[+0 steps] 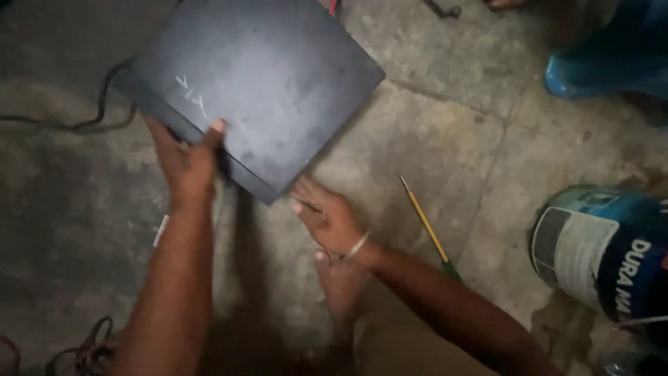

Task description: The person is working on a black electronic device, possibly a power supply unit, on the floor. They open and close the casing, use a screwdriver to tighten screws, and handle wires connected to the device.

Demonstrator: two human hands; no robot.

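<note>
A flat black box-shaped device with a dusty, scratched top is held tilted above a concrete floor. My left hand grips its near edge, thumb on top. My right hand is open, fingers spread, just below the device's near corner; whether it touches the corner I cannot tell. A thin bangle sits on my right wrist. A black cable trails from the device's left side across the floor.
A screwdriver with a yellow shaft and green handle lies on the floor right of my right hand. A paint can lies on its side at the right. A blue plastic object sits top right. My bare foot shows below.
</note>
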